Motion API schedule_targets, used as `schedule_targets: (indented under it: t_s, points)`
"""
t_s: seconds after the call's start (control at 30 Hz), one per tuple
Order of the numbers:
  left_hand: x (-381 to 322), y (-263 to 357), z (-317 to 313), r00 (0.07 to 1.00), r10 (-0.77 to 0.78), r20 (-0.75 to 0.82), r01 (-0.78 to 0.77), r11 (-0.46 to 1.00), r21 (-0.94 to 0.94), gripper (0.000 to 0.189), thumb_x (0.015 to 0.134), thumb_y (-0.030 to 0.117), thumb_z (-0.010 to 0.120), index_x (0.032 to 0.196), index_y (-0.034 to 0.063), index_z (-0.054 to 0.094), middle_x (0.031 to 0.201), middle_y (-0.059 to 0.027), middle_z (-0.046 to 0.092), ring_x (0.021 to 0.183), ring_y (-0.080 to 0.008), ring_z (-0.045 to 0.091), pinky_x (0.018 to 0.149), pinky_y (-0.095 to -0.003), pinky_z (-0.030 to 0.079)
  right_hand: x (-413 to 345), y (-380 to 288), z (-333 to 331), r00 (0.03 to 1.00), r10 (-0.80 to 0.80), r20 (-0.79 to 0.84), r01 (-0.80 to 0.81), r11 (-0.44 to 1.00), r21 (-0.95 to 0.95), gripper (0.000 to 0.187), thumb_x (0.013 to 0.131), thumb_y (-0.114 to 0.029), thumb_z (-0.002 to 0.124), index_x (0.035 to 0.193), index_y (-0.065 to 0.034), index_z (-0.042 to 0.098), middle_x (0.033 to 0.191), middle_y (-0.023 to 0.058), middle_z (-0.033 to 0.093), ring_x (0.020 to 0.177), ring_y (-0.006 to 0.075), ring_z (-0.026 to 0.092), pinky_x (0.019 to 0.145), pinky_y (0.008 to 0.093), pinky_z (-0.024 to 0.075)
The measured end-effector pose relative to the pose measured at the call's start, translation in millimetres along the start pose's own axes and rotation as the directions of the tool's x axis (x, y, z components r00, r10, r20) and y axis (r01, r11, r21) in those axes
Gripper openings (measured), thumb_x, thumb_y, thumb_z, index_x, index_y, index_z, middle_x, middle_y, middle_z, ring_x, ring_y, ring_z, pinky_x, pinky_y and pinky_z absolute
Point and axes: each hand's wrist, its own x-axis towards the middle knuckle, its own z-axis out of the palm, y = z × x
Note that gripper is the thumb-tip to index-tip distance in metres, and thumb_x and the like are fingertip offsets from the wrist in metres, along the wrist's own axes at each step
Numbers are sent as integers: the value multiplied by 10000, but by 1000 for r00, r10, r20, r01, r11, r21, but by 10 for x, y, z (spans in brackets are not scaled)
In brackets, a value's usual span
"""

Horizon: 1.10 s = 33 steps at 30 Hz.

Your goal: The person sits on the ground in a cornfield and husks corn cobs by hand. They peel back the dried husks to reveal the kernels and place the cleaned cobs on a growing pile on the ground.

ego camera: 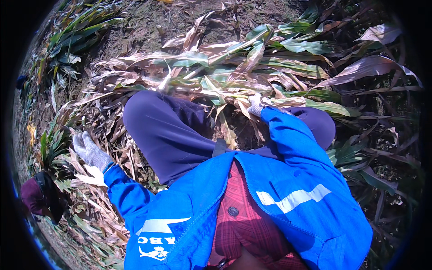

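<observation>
My left hand (91,150), in a pale grey knit glove, is at the left over dry corn leaves (98,175). Its fingers point away from me with the thumb apart, and nothing shows in its grasp. A short cut stalk end stands just beyond it. In front of my bent right knee, my right hand (258,104), gloved alike, is against a heap of cut corn stalks (209,87) with green and withered leaves. Its fingers are bent among the leaves, and whether they grip a stalk is hidden. The heap lies crosswise beyond my legs (162,135).
Bare soil (141,33) with stubble lies beyond the heap. Green corn plants (74,37) lie at the upper left. Shaded corn leaves (371,71) crowd the right side. A person's maroon cap (32,195) shows at the far left, low in the view.
</observation>
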Motion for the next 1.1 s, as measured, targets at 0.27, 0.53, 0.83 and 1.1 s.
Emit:
schedule_targets:
  t_s: [0.27, 0.53, 0.83, 1.1]
  points:
    - [-875, 1109, 1563, 468, 301, 831, -298, 939, -173, 443, 929, 161, 666, 1324, 7, 538, 1236, -156, 630, 1135, -240, 614, 972, -331, 485, 38, 170, -232, 996, 46, -82, -42, 998, 57, 334, 833, -299, 656, 1053, -54, 714, 973, 180, 714, 835, 336, 693, 802, 440, 547]
    - [-1602, 1033, 2125, -138, 274, 952, -772, 573, -277, 461, 878, 322, 676, 1282, 129, 567, 1077, -164, 654, 987, -360, 633, 853, -450, 502, 40, -68, -167, 1000, -12, -8, 12, 1000, 22, 318, 832, -287, 650, 1040, -54, 712, 965, 177, 711, 834, 334, 692, 796, 439, 546]
    - [-1773, 397, 3144, -116, 4, 993, -721, 688, -87, 351, 883, 350, 619, 1116, 87, 627, 1039, -188, 675, 1013, -368, 647, 860, -466, 501, -116, -232, -320, 980, -71, 183, 73, 997, -3, 301, 830, -273, 644, 1026, -54, 710, 955, 173, 709, 832, 331, 690, 790, 439, 544]
    - [-2036, -416, 3733, 74, -41, 996, -666, 742, 80, 445, 856, 304, 623, 1239, 87, 556, 1186, -214, 626, 1120, -390, 596, 947, -468, 468, -417, -535, -489, 878, -183, 443, 174, 983, 61, 286, 829, -261, 638, 1013, -54, 709, 947, 170, 707, 831, 328, 689, 784, 438, 542]
